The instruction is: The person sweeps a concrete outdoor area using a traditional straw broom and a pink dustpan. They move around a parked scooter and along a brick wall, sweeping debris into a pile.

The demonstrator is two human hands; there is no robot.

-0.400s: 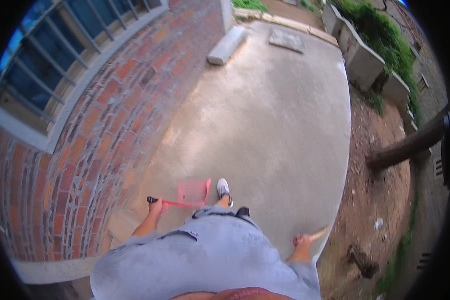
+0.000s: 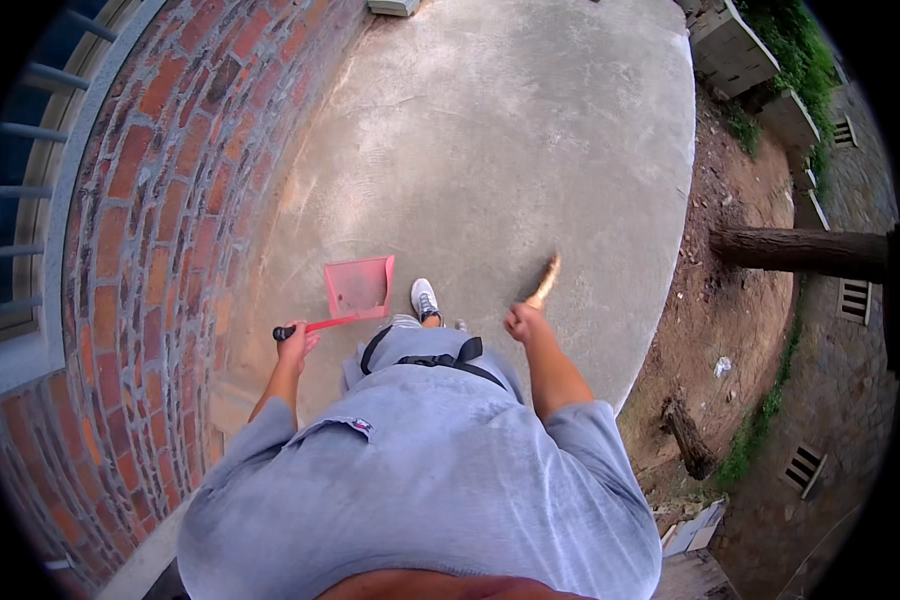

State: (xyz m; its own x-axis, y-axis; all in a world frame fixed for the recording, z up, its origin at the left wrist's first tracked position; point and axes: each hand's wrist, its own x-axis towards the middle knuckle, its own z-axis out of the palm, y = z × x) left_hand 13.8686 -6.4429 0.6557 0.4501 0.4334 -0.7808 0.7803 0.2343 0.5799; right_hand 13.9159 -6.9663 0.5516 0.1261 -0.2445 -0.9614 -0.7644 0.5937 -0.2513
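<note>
My left hand (image 2: 296, 345) is closed around the black-gripped handle of a pink dustpan (image 2: 358, 288). The pan is held out low in front of me, left of my white shoe, with some dark bits visible in it. On the other side, my right hand (image 2: 523, 320) is wrapped round a tan broom (image 2: 547, 278), seen foreshortened and pointing forward. Its far end shows against the concrete; whether it touches the ground I cannot tell.
A brick wall (image 2: 160, 230) with a barred window (image 2: 20, 190) runs along my left. Ahead lies a concrete floor (image 2: 490, 140). Beyond its right edge are bare soil (image 2: 700, 320), a tree trunk (image 2: 800, 253), a stump (image 2: 687, 435) and concrete blocks (image 2: 732, 48).
My right hand with the broom has swung from far out on the right to in front of me. The view has tipped downward; the dustpan stays in my left hand.
</note>
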